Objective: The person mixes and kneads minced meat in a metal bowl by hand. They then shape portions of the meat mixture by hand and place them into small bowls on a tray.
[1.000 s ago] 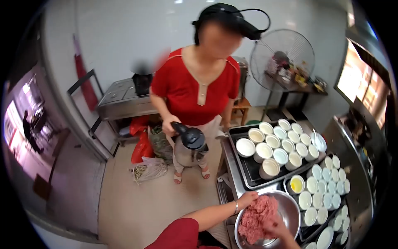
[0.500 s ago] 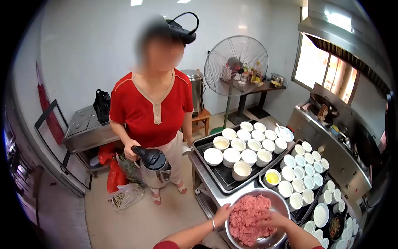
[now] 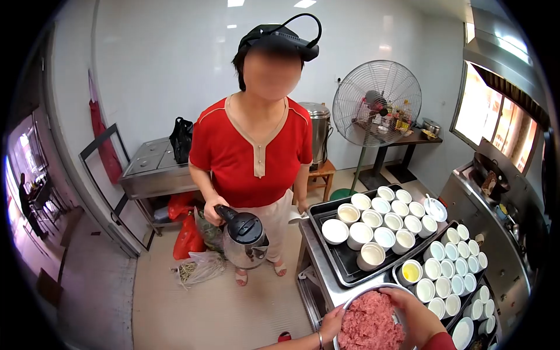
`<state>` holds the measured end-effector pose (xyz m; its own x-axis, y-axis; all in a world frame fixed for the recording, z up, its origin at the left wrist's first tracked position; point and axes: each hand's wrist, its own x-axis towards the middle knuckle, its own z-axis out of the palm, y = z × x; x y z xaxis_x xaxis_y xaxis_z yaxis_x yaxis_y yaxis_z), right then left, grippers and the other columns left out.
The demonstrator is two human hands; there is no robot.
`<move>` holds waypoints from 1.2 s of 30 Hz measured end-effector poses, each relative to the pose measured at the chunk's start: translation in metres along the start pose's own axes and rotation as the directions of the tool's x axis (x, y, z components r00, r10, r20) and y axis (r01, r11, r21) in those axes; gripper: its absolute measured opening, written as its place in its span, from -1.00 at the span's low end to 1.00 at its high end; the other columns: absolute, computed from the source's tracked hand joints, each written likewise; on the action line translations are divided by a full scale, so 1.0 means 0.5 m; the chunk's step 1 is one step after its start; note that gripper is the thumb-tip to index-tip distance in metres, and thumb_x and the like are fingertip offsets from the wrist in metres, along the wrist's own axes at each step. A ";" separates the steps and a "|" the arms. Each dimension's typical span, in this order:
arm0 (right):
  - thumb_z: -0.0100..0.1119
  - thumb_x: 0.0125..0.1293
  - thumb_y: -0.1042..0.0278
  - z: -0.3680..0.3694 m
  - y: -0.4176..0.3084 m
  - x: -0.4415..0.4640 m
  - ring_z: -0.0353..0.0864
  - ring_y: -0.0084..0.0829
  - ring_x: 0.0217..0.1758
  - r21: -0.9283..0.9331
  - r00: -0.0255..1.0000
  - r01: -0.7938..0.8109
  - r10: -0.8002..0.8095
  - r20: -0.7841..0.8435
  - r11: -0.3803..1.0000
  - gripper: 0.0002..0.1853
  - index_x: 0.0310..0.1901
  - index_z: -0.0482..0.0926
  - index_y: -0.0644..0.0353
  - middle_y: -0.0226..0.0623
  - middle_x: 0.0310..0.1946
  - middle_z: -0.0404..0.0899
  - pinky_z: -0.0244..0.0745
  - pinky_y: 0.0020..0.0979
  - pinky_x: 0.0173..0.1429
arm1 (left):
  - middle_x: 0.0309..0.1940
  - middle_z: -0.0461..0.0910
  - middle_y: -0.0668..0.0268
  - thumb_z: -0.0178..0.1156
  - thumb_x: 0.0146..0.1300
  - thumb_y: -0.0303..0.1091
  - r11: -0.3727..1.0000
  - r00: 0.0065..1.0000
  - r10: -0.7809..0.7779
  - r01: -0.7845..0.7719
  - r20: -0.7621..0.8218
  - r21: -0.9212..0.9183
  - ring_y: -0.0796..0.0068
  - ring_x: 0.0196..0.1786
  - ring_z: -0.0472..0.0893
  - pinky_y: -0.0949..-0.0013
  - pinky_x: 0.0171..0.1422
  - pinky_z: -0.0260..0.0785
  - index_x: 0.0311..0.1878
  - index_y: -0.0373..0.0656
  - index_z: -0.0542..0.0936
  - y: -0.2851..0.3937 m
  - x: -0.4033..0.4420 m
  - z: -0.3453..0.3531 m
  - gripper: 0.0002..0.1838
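A steel bowl (image 3: 373, 286) of pink minced meat (image 3: 371, 322) stands at the bottom, at the near edge of the steel table. My left hand (image 3: 332, 324), with a bracelet at its wrist, is closed on the bowl's left rim. At the upper right of the bowl, my right hand (image 3: 402, 298) lies against the rim beside the meat, its fingers partly hidden. Just beyond the bowl is a black tray (image 3: 340, 263) of white cups, and to its right stands a cup with yellow liquid (image 3: 411, 271).
A person in a red top (image 3: 255, 149) stands across the table holding a glass kettle (image 3: 245, 238). More cups fill trays at the right. A large fan (image 3: 377, 104), a stove (image 3: 487, 221) and bags on the floor (image 3: 186, 236) are farther off.
My right hand has moved out of the meat to the bowl's rim. My left hand still holds the left side. The view has swung about, and the other person still holds the kettle.
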<state>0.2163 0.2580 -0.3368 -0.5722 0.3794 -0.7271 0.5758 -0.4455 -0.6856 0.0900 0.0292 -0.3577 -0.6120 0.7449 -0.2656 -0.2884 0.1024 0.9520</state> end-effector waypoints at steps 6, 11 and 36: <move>0.07 0.10 -0.08 0.097 -0.097 -0.046 0.49 -0.56 -0.39 -0.584 0.975 -0.112 0.203 0.092 0.804 -0.56 -0.21 0.58 0.14 -0.42 -0.36 0.55 0.40 -0.53 -0.37 | -0.21 0.55 0.28 -0.06 0.25 -0.26 0.999 0.992 0.032 -0.037 0.124 0.038 0.56 -0.16 0.47 0.52 -0.02 0.27 -0.01 -0.26 0.45 -0.010 0.072 -0.005 -0.66; 0.15 0.01 -0.09 0.100 -0.059 -0.188 0.45 -0.53 -0.40 -0.759 0.914 0.376 -0.079 0.397 0.532 -0.56 -0.23 0.55 0.11 -0.43 -0.43 0.53 0.37 -0.44 -0.20 | -0.26 0.54 0.26 -0.09 0.26 -0.30 0.997 0.979 -0.071 0.073 0.193 0.000 0.60 -0.19 0.46 0.57 -0.06 0.27 -0.05 -0.24 0.49 0.015 0.101 0.010 -0.70; 0.14 -0.07 0.38 0.053 0.016 -0.238 0.32 -0.12 0.12 -0.828 0.805 0.441 -0.560 0.195 0.347 -0.61 -0.09 0.51 0.07 -0.03 0.05 0.32 0.26 -0.32 0.16 | -0.17 0.44 0.20 -0.13 0.27 -0.16 0.172 0.561 -0.812 -0.034 0.161 0.985 0.38 -0.14 0.43 0.34 -0.03 0.29 0.15 -0.16 0.26 0.193 -0.396 -0.552 -0.57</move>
<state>0.2733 0.1877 -0.2550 -0.8970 0.3969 -0.1945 0.4304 0.6843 -0.5887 -0.0197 -0.2901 -0.2554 0.0097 0.4407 -0.8976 0.6959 0.6416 0.3226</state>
